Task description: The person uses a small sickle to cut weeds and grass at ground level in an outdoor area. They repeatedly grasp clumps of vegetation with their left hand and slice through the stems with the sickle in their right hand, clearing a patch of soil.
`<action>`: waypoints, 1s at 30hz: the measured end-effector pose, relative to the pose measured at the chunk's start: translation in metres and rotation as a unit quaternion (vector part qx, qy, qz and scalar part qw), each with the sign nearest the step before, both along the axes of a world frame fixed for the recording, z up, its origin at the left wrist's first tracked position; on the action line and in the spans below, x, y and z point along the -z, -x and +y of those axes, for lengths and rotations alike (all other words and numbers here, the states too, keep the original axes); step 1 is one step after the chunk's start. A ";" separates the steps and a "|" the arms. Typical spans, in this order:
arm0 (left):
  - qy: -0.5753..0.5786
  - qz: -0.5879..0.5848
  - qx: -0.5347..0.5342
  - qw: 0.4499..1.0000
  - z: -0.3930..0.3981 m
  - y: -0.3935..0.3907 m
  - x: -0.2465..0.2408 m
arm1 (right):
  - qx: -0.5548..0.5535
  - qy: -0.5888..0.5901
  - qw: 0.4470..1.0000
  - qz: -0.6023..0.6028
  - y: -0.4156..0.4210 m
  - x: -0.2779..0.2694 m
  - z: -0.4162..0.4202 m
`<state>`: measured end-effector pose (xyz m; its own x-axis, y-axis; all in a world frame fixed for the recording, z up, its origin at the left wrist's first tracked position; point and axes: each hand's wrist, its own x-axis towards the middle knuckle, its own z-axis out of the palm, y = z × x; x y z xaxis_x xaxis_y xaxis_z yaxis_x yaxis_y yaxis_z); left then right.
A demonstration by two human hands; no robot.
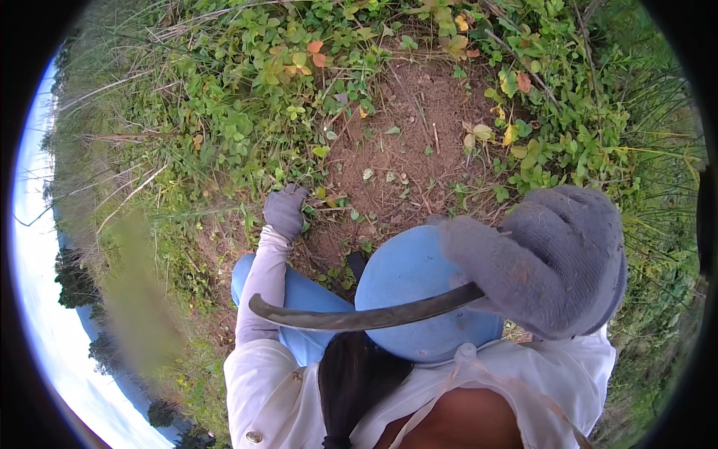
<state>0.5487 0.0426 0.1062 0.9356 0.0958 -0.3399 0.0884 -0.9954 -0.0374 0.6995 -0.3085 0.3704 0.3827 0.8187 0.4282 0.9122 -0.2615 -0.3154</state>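
My right hand [544, 264], in a dusty grey knit glove, is raised close to the camera at the right and is closed on a sickle. Its handle is hidden in the glove. The curved dark metal blade [359, 319] reaches left across my light blue trouser knee, its tip near my left forearm. My left hand [285, 210], in a grey glove, is low at the edge of leafy green plants [241, 129], beside bare soil. Its fingers are bent, with leaves about them; whether they grip a stem cannot be told.
Reddish-brown soil [415, 129] with dry stalks and cut leaf bits lies in front of me. Leafy plants [555, 146] and long grass border it at the right. Dry twigs [134, 191] stick out at the left. A blurred green leaf or blade [140, 297] is near the camera.
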 end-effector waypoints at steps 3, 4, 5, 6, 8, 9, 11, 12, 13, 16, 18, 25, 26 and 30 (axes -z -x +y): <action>0.013 -0.016 -0.002 1.000 0.005 -0.002 0.005 | 0.021 0.079 0.996 -0.044 0.009 -0.021 0.019; 0.007 -0.016 -0.009 1.000 0.008 -0.004 0.008 | 0.008 0.094 0.994 -0.052 0.011 -0.025 0.023; 0.009 -0.010 -0.010 1.000 0.007 -0.005 0.008 | -0.007 0.109 0.993 -0.052 0.013 -0.026 0.024; 0.011 -0.005 -0.012 1.000 0.007 -0.005 0.008 | -0.016 0.117 0.992 -0.050 0.015 -0.028 0.024; 0.015 -0.027 0.013 0.999 0.001 -0.013 0.007 | -0.023 0.132 0.990 -0.048 0.016 -0.033 0.021; 0.012 -0.038 0.012 0.999 0.005 -0.005 0.009 | -0.039 0.132 0.990 -0.039 0.014 -0.030 0.023; 0.007 -0.061 0.014 0.998 0.013 0.006 0.018 | -0.074 0.126 0.989 -0.027 0.007 -0.026 0.027; 0.015 0.027 -0.045 0.999 0.008 0.001 0.012 | -0.089 0.130 0.987 -0.021 0.005 -0.024 0.029; 0.016 0.038 -0.054 0.998 0.005 0.001 0.010 | -0.106 0.131 0.986 -0.012 0.001 -0.021 0.032; 0.023 -0.028 -0.021 0.999 0.012 0.005 0.021 | -0.132 0.140 0.981 0.005 0.000 -0.027 0.033; 0.057 -0.070 0.025 0.996 0.008 -0.014 0.031 | -0.120 0.157 0.980 0.015 0.002 -0.037 0.027; -0.009 -0.146 -0.002 0.989 0.003 -0.002 0.013 | 0.075 0.005 0.987 0.143 -0.050 0.069 0.025; -0.006 -0.198 -0.023 0.980 -0.004 -0.004 0.002 | 0.199 0.011 0.938 0.283 -0.065 0.092 0.025; -0.047 -0.311 0.003 0.949 -0.030 -0.023 -0.046 | 0.317 -0.066 0.791 0.520 -0.104 0.187 0.014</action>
<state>0.5718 0.0130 0.1521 0.9529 0.0922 0.2888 0.1169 -0.9907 -0.0693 0.8031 -0.2945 0.1839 0.8996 0.2952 -0.3218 -0.1589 -0.4652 -0.8708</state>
